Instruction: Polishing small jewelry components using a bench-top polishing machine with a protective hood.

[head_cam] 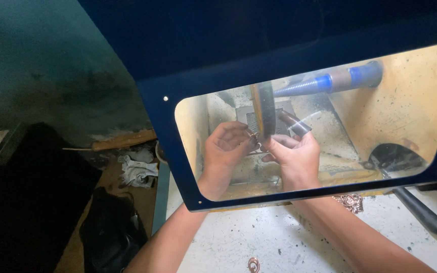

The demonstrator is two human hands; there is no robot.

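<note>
Behind a clear window in a dark blue hood (299, 50), a round buffing wheel (263, 111) sits on a tapered spindle (324, 82). My left hand (226, 146) and my right hand (292, 154) reach in under the hood and together pinch a small metal piece (255, 136) against the lower edge of the wheel. The piece is mostly hidden by my fingers. Both forearms rest over the white, speckled bench (259, 237).
A copper-coloured chain (350, 202) lies under the hood's edge by my right forearm, and a small copper ring (253, 264) lies near the bench front. A black-handled scoop (405, 177) rests at the right. Crumpled rags (137, 169) and a black bag (110, 230) are at the left.
</note>
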